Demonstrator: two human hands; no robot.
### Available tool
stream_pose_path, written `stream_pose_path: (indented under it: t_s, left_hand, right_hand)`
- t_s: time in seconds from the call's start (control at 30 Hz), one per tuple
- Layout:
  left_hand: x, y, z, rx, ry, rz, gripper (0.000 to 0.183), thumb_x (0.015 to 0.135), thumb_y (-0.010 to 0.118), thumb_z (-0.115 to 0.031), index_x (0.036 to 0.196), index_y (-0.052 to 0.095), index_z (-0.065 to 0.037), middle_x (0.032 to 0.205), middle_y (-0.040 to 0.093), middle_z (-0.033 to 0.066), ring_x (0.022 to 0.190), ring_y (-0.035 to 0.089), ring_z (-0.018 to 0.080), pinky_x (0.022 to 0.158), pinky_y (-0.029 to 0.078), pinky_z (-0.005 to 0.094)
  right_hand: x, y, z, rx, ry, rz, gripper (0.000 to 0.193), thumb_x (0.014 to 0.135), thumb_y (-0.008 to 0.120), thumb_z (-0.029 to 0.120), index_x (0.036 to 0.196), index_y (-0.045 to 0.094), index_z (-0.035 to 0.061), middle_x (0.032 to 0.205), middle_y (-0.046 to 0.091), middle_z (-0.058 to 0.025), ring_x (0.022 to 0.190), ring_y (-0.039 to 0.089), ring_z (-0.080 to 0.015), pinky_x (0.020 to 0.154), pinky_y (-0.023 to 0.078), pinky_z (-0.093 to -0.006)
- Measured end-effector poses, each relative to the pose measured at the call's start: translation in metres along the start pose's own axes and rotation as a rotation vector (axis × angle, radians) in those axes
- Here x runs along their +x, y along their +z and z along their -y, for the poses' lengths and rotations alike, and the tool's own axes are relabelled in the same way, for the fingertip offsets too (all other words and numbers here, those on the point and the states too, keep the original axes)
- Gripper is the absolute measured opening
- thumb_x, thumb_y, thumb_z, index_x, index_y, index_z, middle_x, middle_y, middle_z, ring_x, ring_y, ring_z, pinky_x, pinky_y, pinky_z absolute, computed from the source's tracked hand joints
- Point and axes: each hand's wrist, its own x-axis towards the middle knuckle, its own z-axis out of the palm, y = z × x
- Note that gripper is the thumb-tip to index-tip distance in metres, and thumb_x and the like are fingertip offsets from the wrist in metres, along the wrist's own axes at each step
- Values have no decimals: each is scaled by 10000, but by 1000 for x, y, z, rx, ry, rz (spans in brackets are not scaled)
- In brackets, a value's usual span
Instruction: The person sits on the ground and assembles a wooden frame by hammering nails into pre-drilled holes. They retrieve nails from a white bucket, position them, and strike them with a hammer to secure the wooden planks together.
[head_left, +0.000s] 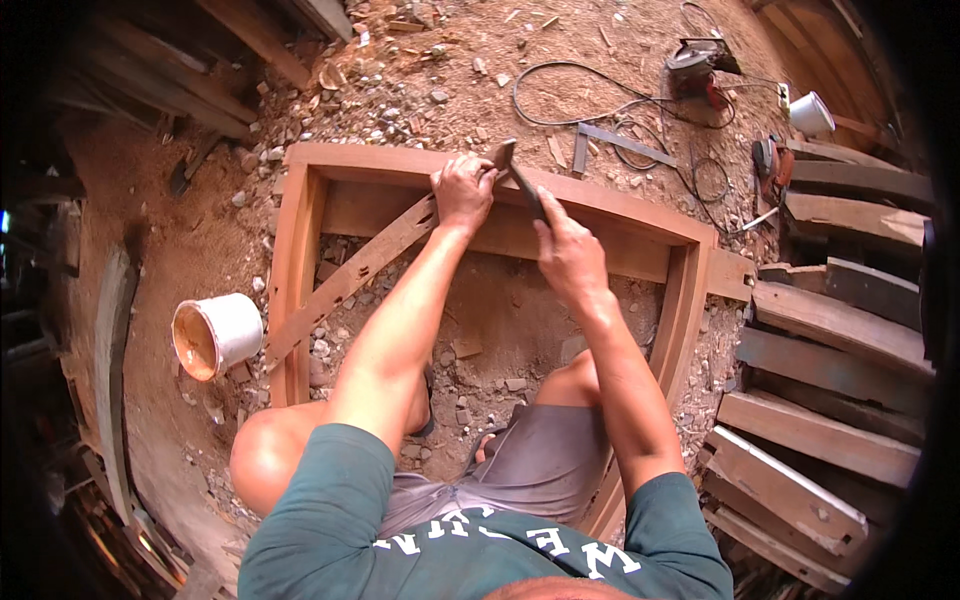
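A rectangular frame of reddish-brown wood (395, 160) lies on the ground around my bent legs. My right hand (572, 255) is closed around the dark handle of a hammer (526, 192). Its head is over the frame's far rail, close beside my left fingers. My left hand (463, 195) rests at that same rail with its fingertips pinched together; whatever is between them is too small to make out. A notched wooden strip (352, 277) runs diagonally from under my left wrist to the frame's left side.
A white bucket (238, 328) lies tipped left of the frame. Beyond the far rail are a metal try square (625, 143), a circular saw (698, 68) and looped cable (570, 65). Boards (830, 325) are stacked along the right, near a red power tool (776, 168). Rubble covers the ground.
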Motion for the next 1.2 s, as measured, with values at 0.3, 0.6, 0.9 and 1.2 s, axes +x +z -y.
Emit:
stream_pose_path:
  t_s: [0.3,0.6,0.9,1.2]
  left_hand:
    - [103,-226,104,-116,-681,537,389,1008,563,-380,1157,693,-46,941,633,48,743,530,134,679,472,309]
    - [-46,-310,171,-890,-1085,372,265,1040,517,-39,1278,567,66,1081,629,126,907,675,181,854,619,299]
    - [-33,-255,196,-1540,-1013,266,360,1092,390,-195,1266,578,59,1211,674,238,1136,692,362,1015,591,438]
    - [-26,-172,196,-533,-818,438,264,965,489,-29,1175,639,24,1069,735,147,995,716,253,842,593,356]
  right_hand:
    - [-75,-12,-69,112,141,317,263,923,701,183,1143,708,39,859,705,-233,773,706,-331,737,533,-406]
    - [-45,31,-35,-326,-142,773,282,833,705,173,1094,726,65,979,732,-240,1000,703,-415,859,553,-512]
    - [-44,68,-12,-429,-72,806,303,841,672,174,1134,732,126,1042,750,-203,1043,710,-398,898,577,-501]
    - [-65,93,-35,-353,4,774,369,794,675,126,1160,714,103,1054,740,-219,1055,700,-407,891,565,-502]
